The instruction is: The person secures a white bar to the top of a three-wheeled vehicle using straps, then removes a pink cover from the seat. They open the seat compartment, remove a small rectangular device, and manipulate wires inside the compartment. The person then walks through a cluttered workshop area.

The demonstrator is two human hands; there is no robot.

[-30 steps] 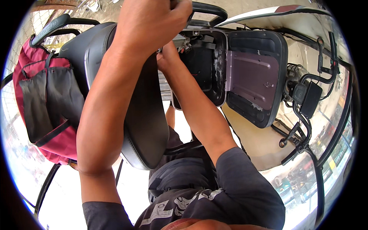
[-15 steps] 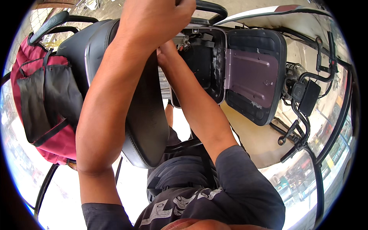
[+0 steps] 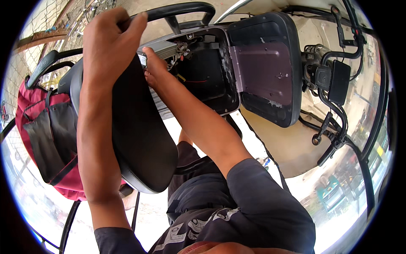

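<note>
My left hand is closed at the far end of the black padded seat, beside a black tubular rail. Its thumb lies against the rail, and whatever the fingers grip is hidden. Lower and to the right, my right hand reaches in beside the seat with bent fingers. Those fingers close around a small silver, white-faced item, too covered to name. Next to it is a finned silver metal box with loose wires. A black open compartment adjoins it, with a thin red wire inside.
The compartment's hinged lid stands open to the right. Beyond it are the handlebars with a dark display. A maroon and black backpack leans at the left. Black frame bars and a wire fence surround the vehicle.
My left hand has moved left, away from over the compartment. The seat has shifted left too, uncovering the finned silver box and my right hand. The view has also shifted.
</note>
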